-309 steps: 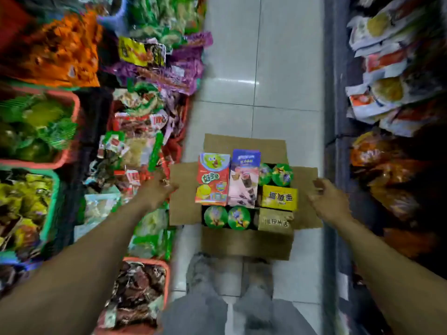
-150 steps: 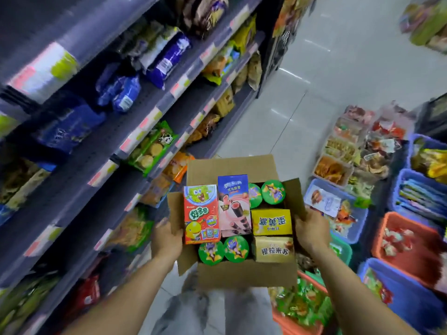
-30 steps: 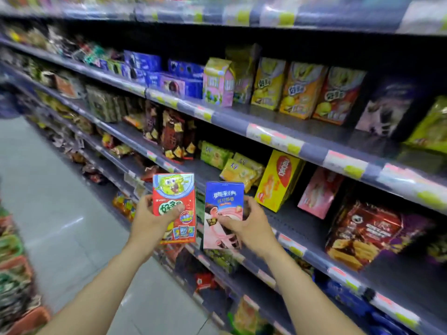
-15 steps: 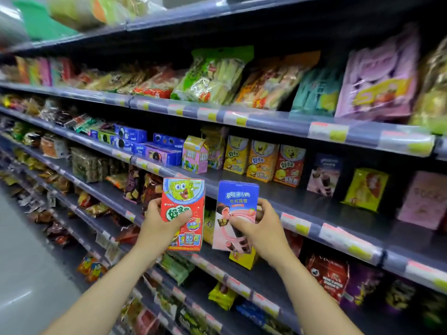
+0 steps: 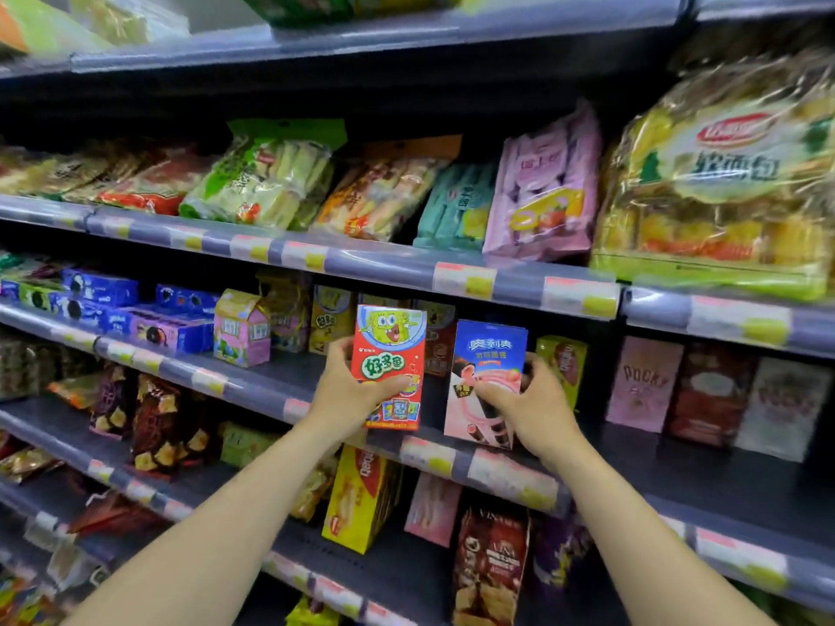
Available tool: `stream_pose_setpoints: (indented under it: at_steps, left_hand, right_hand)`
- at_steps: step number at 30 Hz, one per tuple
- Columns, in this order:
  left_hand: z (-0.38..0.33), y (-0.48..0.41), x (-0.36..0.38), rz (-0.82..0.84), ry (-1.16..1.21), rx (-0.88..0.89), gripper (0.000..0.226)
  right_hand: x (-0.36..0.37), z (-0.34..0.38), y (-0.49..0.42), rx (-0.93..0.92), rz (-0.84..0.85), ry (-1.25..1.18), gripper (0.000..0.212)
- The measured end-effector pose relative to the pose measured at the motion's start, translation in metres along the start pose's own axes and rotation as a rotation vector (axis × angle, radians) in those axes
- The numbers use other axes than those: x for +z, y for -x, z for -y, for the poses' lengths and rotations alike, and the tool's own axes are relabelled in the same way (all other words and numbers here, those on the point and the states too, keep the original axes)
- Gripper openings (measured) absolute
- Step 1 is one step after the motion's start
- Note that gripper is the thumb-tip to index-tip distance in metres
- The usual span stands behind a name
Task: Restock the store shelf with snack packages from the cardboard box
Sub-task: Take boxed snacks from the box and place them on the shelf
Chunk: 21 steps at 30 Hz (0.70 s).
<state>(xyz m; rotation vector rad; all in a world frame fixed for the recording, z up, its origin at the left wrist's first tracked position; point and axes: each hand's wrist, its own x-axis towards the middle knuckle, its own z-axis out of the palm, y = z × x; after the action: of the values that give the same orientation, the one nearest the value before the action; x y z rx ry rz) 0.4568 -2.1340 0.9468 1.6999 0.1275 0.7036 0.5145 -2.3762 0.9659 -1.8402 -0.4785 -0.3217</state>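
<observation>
Left hand [image 5: 350, 390] grips the red cartoon snack box [image 5: 389, 365] upright at the shelf [image 5: 271, 402] edge; right hand [image 5: 526, 406] clasps the blue-and-pink biscuit box [image 5: 485, 381] just beside it, its base over the shelf's front lip.

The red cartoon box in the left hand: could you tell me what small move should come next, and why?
Probably ease the red cartoon box forward onto the shelf. The left hand holds it upright before similar yellow boxes, with bare shelf below.
</observation>
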Motion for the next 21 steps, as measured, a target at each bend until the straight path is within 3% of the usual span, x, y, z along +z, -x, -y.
stream_pose_setpoints:
  at_steps: [4,6,11,15,21]
  left_hand:
    - [-0.001,-0.04,0.028,0.112,0.013,-0.011,0.082]
    - [0.004,-0.059,0.038,0.172,-0.023,-0.008,0.079]
    - [0.035,-0.087,0.04,0.285,-0.328,0.082,0.081]
    - [0.043,-0.096,0.03,0.313,-0.494,0.149,0.092]
    - [0.045,-0.114,0.037,0.208,-0.498,0.161,0.094]
  right_hand:
    - [-0.004,-0.02,-0.037,0.001,-0.059,0.068,0.048]
    - [0.002,-0.031,-0.051,0.014,-0.05,0.128,0.055]
    - [0.013,-0.043,-0.05,0.014,-0.015,0.274,0.056]
    - [0.006,-0.043,-0.045,-0.015,0.062,0.395,0.079]
    - [0.021,-0.044,-0.065,-0.003,-0.104,0.424,0.101]
